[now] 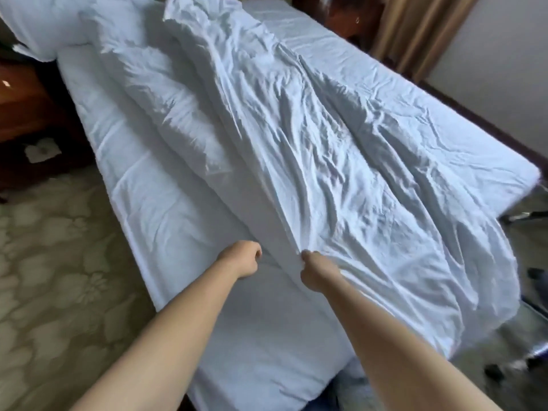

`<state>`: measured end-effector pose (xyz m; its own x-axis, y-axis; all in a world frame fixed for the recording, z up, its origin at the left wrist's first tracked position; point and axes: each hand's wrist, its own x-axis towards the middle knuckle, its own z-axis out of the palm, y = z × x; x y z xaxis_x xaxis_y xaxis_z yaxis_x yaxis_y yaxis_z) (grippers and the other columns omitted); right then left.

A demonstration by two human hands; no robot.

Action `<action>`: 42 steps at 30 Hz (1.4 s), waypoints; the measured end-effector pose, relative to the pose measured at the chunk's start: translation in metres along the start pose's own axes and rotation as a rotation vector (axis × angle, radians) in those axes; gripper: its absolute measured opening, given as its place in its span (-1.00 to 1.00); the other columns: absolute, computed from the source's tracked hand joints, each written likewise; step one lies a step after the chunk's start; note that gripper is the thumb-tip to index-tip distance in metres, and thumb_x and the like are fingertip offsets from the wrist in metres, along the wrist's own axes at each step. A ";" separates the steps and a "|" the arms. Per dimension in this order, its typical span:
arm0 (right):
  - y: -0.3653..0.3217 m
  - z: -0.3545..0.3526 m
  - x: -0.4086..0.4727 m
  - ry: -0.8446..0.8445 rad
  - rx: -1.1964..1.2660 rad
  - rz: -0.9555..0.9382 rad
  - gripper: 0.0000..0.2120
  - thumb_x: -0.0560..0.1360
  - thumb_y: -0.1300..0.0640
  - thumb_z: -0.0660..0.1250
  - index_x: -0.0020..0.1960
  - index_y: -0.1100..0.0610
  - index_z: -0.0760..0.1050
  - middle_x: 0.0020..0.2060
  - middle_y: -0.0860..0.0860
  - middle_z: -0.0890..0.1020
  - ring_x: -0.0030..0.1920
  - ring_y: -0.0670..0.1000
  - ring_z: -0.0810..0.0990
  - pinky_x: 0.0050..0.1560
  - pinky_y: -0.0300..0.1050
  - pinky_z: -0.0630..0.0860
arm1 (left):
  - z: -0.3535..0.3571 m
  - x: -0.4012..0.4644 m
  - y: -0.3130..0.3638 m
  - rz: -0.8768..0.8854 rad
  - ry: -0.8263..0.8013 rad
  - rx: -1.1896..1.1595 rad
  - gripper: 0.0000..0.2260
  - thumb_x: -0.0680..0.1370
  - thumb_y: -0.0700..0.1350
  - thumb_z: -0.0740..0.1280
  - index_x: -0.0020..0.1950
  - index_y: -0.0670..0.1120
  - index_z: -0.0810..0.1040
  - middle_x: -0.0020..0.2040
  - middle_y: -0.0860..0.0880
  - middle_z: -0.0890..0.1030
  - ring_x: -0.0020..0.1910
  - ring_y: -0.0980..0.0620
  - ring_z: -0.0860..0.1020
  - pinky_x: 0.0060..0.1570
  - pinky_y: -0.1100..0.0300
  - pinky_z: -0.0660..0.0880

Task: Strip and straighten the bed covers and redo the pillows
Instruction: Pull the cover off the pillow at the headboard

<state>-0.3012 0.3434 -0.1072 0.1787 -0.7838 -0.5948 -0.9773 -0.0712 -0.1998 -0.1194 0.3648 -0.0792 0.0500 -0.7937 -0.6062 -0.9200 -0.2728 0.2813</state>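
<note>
Nearest, two bare forearms reach out over the foot of the bed. No brand, label or writing can be read anywhere. The left hand (pixel 241 258) is curled into a loose fist with its fingers tucked in, holding nothing, hovering just above the smooth white fitted sheet (pixel 178 221), which lies flat and taut with only faint fold lines. Just beside it, the right hand (pixel 311 269) has its fingers pinched tight on the near edge of the crumpled white cloth duvet (pixel 341 173); the fabric gathers into sharp radiating creases right at the fingertips. From that grip the duvet runs away in a long rumpled heap along the middle and right side of the mattress, its right edge spilling over the side toward the floor. On the left, the patterned beige carpet (pixel 59 262) shows a raised floral texture. Farther off, a plump white pillow (pixel 44 22) rests at the head of the bed, above a dark glossy wooden nightstand (pixel 26 114). Tan pleated curtains (pixel 415 31) hang at the far right corner.
</note>
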 end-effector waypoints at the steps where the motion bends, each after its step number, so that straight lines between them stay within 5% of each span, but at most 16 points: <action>1: -0.001 0.003 -0.006 0.002 -0.024 0.028 -0.57 0.49 0.25 0.14 0.35 0.11 0.31 0.25 0.15 0.41 0.25 0.20 0.47 0.16 0.00 0.44 | -0.003 -0.003 -0.007 0.029 -0.009 0.027 -0.60 0.52 -0.29 0.13 0.29 0.01 0.48 0.31 -0.06 0.48 0.26 -0.08 0.47 0.17 0.16 0.41; 7: -0.002 0.015 -0.024 0.039 0.059 0.172 -0.53 0.46 0.25 0.19 0.36 0.09 0.28 0.26 0.12 0.36 0.26 0.19 0.43 0.09 0.01 0.46 | -0.017 0.004 -0.007 0.205 -0.053 0.282 -0.59 0.52 -0.30 0.15 0.31 0.01 0.45 0.30 -0.06 0.39 0.31 -0.11 0.40 0.22 0.05 0.42; 11: 0.018 0.013 -0.004 0.113 0.033 0.167 -0.43 0.47 0.19 0.24 0.46 0.06 0.21 0.41 0.09 0.27 0.41 0.14 0.25 0.32 0.01 0.28 | -0.021 0.033 0.023 0.356 0.044 0.384 -0.56 0.51 -0.27 0.18 0.36 0.00 0.39 0.38 -0.04 0.31 0.36 -0.09 0.30 0.27 0.03 0.37; 18: 0.052 0.033 0.022 0.219 -0.067 0.278 -0.17 0.49 0.13 0.29 0.56 0.03 -0.17 0.54 0.11 -0.13 0.54 0.11 -0.09 0.49 0.17 -0.04 | 0.008 0.095 0.072 0.511 -0.015 0.801 -0.22 0.51 -0.26 0.28 0.56 0.08 -0.10 0.57 -0.09 -0.17 0.55 -0.09 -0.13 0.49 -0.14 -0.05; 23: 0.064 0.033 0.046 0.236 -0.038 0.456 -0.22 0.54 0.20 0.20 0.56 -0.01 -0.22 0.54 0.15 -0.12 0.53 0.19 -0.08 0.46 0.24 -0.04 | 0.022 0.145 0.092 0.740 0.045 0.979 -0.29 0.58 -0.22 0.14 0.55 0.13 -0.23 0.55 -0.09 -0.29 0.53 -0.17 -0.23 0.45 -0.24 -0.14; 26: 0.065 0.025 0.059 0.397 0.108 0.504 -0.46 0.49 0.33 0.17 0.45 0.17 0.22 0.35 0.27 0.36 0.34 0.26 0.37 0.20 0.12 0.36 | 0.016 0.170 0.105 0.777 0.044 1.040 -0.36 0.61 -0.21 0.07 0.55 0.13 -0.22 0.57 -0.08 -0.21 0.54 -0.20 -0.15 0.43 -0.29 -0.11; 28: 0.068 0.016 0.062 0.509 0.226 0.602 -0.64 0.44 0.36 0.17 0.23 0.25 0.41 0.07 0.26 0.56 0.10 0.26 0.54 -0.08 -0.01 0.36 | 0.012 0.183 0.110 0.882 0.130 1.001 -0.37 0.57 -0.23 0.20 0.55 0.09 0.01 0.55 -0.18 0.09 0.49 -0.23 0.16 0.36 -0.30 0.13; 30: 0.070 0.008 0.057 0.501 0.225 0.664 -0.71 0.42 0.25 0.20 0.15 0.20 0.40 -0.03 0.19 0.59 0.01 0.23 0.57 -0.18 -0.05 0.28 | 0.005 0.192 0.116 1.057 0.255 0.903 -0.40 0.26 -0.29 0.52 0.27 -0.04 0.49 0.04 -0.25 0.57 -0.05 -0.21 0.59 -0.16 -0.10 0.55; 32: 0.069 0.003 0.048 0.434 0.154 0.595 -0.67 0.45 0.08 0.27 0.16 0.18 0.36 -0.02 0.16 0.59 -0.01 0.21 0.59 -0.20 -0.05 0.32 | -0.002 0.198 0.116 1.117 0.253 0.868 -0.53 -0.05 -0.37 0.57 -0.20 -0.14 0.61 -0.42 -0.15 0.51 -0.51 -0.13 0.51 -0.58 0.18 0.41; 34: 0.071 0.001 0.037 0.428 0.055 0.491 -0.61 0.42 -0.05 0.38 0.10 0.19 0.41 -0.11 0.17 0.61 -0.14 0.22 0.63 -0.29 -0.06 0.35 | -0.017 0.191 0.122 1.151 0.277 0.883 -0.66 -0.08 -0.36 0.52 -0.41 -0.14 0.53 -0.52 -0.11 0.47 -0.61 -0.09 0.47 -0.61 0.26 0.36; 36: 0.083 -0.016 0.028 0.556 -0.133 0.473 -0.72 0.25 0.12 0.51 -0.14 0.17 0.48 -0.41 0.12 0.56 -0.49 0.15 0.58 -0.50 -0.18 0.28 | -0.038 0.179 0.137 1.297 0.426 0.855 -0.78 0.04 -0.33 0.43 -0.45 -0.12 0.46 -0.52 -0.09 0.46 -0.61 -0.07 0.46 -0.60 0.28 0.35; 38: 0.100 -0.039 0.020 0.840 -0.282 0.513 -0.87 0.26 0.30 0.32 -0.28 0.13 0.41 -0.54 0.06 0.43 -0.63 0.08 0.44 -0.59 -0.26 0.20 | -0.059 0.166 0.155 1.381 0.570 0.757 -0.90 0.22 -0.30 0.25 -0.41 -0.11 0.44 -0.49 -0.09 0.45 -0.57 -0.07 0.46 -0.60 0.29 0.31; 40: 0.100 -0.048 0.008 0.976 -0.312 0.611 -0.87 0.32 0.33 0.17 -0.28 0.11 0.36 -0.52 0.05 0.42 -0.58 0.08 0.43 -0.57 -0.22 0.22 | -0.060 0.155 0.157 1.340 0.630 0.693 -0.85 0.30 -0.31 0.15 -0.37 -0.10 0.45 -0.45 -0.09 0.45 -0.53 -0.09 0.46 -0.59 0.29 0.23; 42: 0.079 -0.022 0.004 0.824 -0.140 0.601 -0.84 0.38 0.36 0.16 -0.15 0.15 0.41 -0.37 0.11 0.54 -0.39 0.14 0.56 -0.44 -0.13 0.37 | -0.040 0.144 0.129 1.297 0.568 0.697 -0.89 0.27 -0.32 0.29 -0.34 -0.11 0.47 -0.42 -0.10 0.47 -0.51 -0.11 0.47 -0.60 0.26 0.24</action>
<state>-0.3800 0.3207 -0.1083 -0.4270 -0.8895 0.1629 -0.8931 0.4430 0.0782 -0.2155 0.1936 -0.1010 -0.8962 -0.4146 0.1576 -0.4336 0.8938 -0.1141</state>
